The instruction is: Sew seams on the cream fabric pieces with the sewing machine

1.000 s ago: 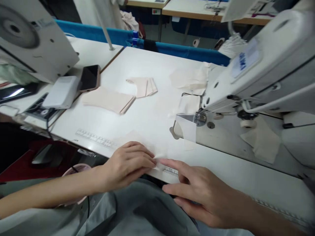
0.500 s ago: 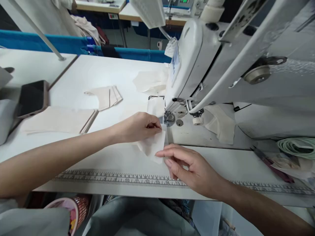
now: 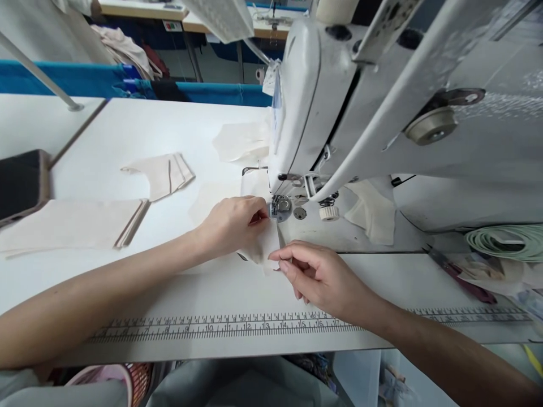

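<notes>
Landmark: from my remote seat I take the white sewing machine (image 3: 297, 96); its bulk fills the right of my view and blocks what lies behind it.
Cloth in work: 1 pale fabric piece (image 3: 259, 251) sits just in front of the sewing machine's needle end, between the 2 hands.
Left hand: I see the left hand (image 3: 235, 223) pinching the cloth's upper part, beside the needle end; the curled fingers cover some of it.
Right hand: the right hand (image 3: 314, 277) nips the lower corner between thumb and forefinger, in front of the sewing machine.
Stacks: 2 to the sewing machine's left, a long stack (image 3: 72, 223) farther off and a small stack (image 3: 159, 176) nearer.
Loose pieces: 1 pale scrap (image 3: 241, 141) left of the sewing machine's head, 1 cream scrap (image 3: 375, 212) under its arm.
Phone: the dark phone (image 3: 21, 183) lies well left of the sewing machine.
Right side: snips (image 3: 464, 278) and a green coil (image 3: 507, 243) lie right of the sewing machine's needle end.
Front: a ruler strip (image 3: 237, 327) runs before the sewing machine; the right forearm covers part.
</notes>
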{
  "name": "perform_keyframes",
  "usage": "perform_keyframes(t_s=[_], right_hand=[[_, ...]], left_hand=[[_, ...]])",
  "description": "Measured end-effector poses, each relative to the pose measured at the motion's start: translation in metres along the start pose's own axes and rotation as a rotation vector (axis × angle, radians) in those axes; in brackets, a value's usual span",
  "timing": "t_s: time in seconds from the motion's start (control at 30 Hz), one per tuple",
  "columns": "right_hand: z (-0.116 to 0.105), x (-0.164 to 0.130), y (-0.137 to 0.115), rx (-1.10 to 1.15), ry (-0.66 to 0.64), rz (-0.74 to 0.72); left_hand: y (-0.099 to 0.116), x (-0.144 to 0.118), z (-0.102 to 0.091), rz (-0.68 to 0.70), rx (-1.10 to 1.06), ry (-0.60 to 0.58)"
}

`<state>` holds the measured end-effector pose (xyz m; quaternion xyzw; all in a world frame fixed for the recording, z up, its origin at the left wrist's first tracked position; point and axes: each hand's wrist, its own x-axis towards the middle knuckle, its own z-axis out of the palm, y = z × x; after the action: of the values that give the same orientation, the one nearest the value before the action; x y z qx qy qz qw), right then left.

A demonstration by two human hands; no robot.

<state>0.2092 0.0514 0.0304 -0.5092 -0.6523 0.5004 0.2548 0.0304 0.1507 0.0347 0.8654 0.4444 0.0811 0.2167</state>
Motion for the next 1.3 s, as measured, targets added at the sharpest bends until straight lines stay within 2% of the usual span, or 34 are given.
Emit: perform_keyframes(t_s=[0.4, 0.7, 0.77, 0.93, 1.07, 1.3], right_hand=[[-0.002, 0.001, 0.000, -0.119, 0.039, -0.068], [-0.007, 0.003, -0.004, -0.194, -0.001, -0.089], [-0.009, 0.004, -0.001, -0.305, 0.038, -0.171], [-0.012, 0.013, 0.014, -0.821, 0.317, -0.396], [-0.010, 0.019, 0.019, -1.051, 0.359, -0.449], [-0.001, 0.022, 0.017, -1.248, 0.417, -0.525]], left_hand=[[-0.002, 0.003, 0.005, -0.021, 0.025, 0.016], [-0.001, 0.004, 0.003, -0.057, 0.002, -0.013], [-0.001, 0.004, 0.003, -0.057, -0.007, -0.016], [-0.002, 0.005, 0.004, -0.061, -0.072, -0.047], [-0.003, 0.004, 0.003, -0.043, -0.075, -0.029], [-0.002, 0.005, 0.002, -0.051, -0.022, -0.046]])
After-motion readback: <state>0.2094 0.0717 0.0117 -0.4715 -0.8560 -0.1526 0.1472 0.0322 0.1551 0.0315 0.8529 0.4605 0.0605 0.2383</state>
